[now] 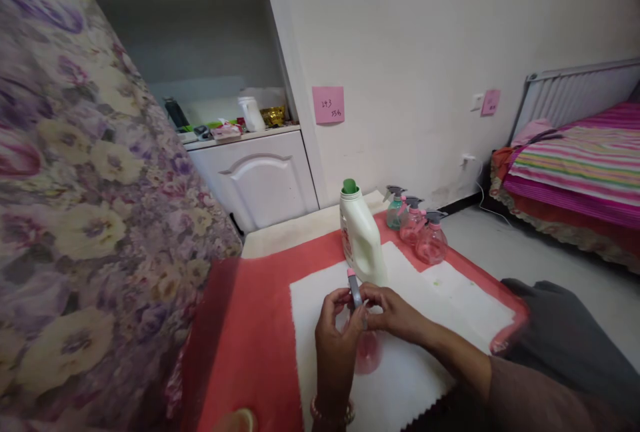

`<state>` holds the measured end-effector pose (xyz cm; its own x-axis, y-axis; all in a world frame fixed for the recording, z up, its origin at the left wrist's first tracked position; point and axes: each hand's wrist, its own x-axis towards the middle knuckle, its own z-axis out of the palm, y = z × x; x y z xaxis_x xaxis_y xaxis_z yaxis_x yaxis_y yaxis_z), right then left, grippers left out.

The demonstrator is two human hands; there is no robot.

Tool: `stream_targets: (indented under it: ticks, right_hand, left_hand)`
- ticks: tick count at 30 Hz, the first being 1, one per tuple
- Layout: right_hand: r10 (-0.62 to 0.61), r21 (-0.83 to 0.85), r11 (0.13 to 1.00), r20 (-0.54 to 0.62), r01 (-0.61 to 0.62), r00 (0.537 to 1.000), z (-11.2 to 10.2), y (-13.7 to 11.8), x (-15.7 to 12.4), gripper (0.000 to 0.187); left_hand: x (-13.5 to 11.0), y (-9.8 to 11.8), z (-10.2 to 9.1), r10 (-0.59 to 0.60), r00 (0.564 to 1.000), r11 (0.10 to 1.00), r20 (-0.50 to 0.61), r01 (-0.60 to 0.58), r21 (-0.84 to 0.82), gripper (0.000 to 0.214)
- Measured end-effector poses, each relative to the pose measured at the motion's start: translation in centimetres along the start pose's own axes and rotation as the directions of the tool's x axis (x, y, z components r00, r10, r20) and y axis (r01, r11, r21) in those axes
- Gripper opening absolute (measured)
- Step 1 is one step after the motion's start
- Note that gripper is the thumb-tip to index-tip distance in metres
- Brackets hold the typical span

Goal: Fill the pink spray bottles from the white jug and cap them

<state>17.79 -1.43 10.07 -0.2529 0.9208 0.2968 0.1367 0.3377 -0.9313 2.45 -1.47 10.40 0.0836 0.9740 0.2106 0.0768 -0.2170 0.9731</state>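
Observation:
A clear pink spray bottle [369, 356] stands on a white cloth [320, 309] in front of me. Both of my hands are closed around its grey spray head [355, 291], whose pink nozzle points away from me. My left hand [336, 329], with a beaded bracelet at the wrist, pinches the head from the left. From the right, the fingers of my right hand [389, 311] press on the same part. The bottle's neck is mostly hidden by my fingers. Just beyond my hands rises a large pale green jug [363, 235] with its green spout showing at the top.
Three more spray bottles stand at the back right: a green one [395, 211] and two pink ones, the nearest [431, 243] by the table edge. Red cloth [245, 332] covers the table. A round rim [246, 419] shows at the front edge. A floral curtain [100, 219] hangs left.

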Motion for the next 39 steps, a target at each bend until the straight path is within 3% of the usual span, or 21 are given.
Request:
stream_targets:
  ticks: [3, 7, 10, 12, 16, 18, 22, 24, 28, 31, 35, 39]
  right_hand:
    - [-0.023, 0.050, 0.999, 0.096, 0.018, 0.995, -0.4, -0.4, 0.0, 0.023]
    - [0.050, 0.042, 0.998, -0.153, -0.044, 0.987, 1.3, 0.6, -0.2, 0.034]
    - [0.045, 0.019, 0.999, -0.289, -0.041, 0.956, 2.1, 1.0, -0.1, 0.026]
    - [-0.002, -0.007, 1.000, -0.265, 0.000, 0.964, 1.8, 0.7, -0.1, 0.022]
    - [-0.072, 0.008, 0.997, -0.064, 0.073, 0.995, 0.3, -0.7, -0.2, 0.016]
    - [-0.084, 0.016, 0.996, -0.027, 0.084, 0.996, 0.2, -0.9, -0.3, 0.019]
    - [0.030, 0.023, 0.999, -0.184, -0.026, 0.982, 1.2, -0.1, -0.4, 0.033]
    - [0.027, 0.008, 1.000, -0.232, -0.026, 0.972, 1.6, 0.1, -0.4, 0.031]
    - [-0.074, -0.055, 0.996, -0.121, 0.067, 0.990, 0.9, -0.3, -0.6, 0.022]
    - [-0.083, -0.055, 0.995, -0.037, 0.081, 0.996, 0.3, -0.6, -0.7, 0.020]
    - [-0.008, -0.008, 1.000, -0.139, 0.007, 0.990, 0.9, 0.0, -0.7, 0.028]
    - [-0.022, -0.034, 0.999, -0.204, 0.015, 0.979, 1.1, 0.1, -0.8, 0.019]
  left_hand:
    - [0.0, 0.3, 0.2, 0.014, 1.000, 1.000, -0.022, -0.014, 0.010, 0.032]
    - [0.3, 0.5, 0.2, 0.019, 0.999, 1.000, -0.030, -0.019, 0.019, 0.031]
    - [0.4, 0.4, 0.0, 0.017, 1.000, 1.000, -0.027, -0.016, 0.020, 0.031]
    - [0.5, 0.3, -0.1, 0.028, 0.999, 0.999, -0.034, -0.027, 0.032, 0.031]
    - [0.6, -0.1, 0.0, 0.041, 0.999, 0.999, -0.025, -0.040, 0.035, 0.031]
    - [0.6, -0.2, 0.0, 0.043, 0.999, 0.998, -0.027, -0.042, 0.037, 0.031]
    - [0.5, 0.0, -0.1, 0.044, 0.998, 0.998, -0.033, -0.042, 0.041, 0.030]
    - [0.5, 0.3, 0.0, 0.042, 0.999, 0.999, -0.030, -0.042, 0.024, 0.030]
    - [0.2, 0.8, 0.1, 0.040, 0.999, 0.999, -0.029, -0.040, 0.010, 0.029]
    - [0.0, 0.8, 0.3, 0.057, 0.998, 0.998, -0.031, -0.057, -0.007, 0.028]
    - [0.0, 0.6, 0.4, 0.075, 0.997, 0.997, -0.029, -0.075, -0.005, 0.026]
    - [0.0, 0.3, 0.4, 0.079, 0.996, 0.997, -0.030, -0.079, 0.002, 0.027]
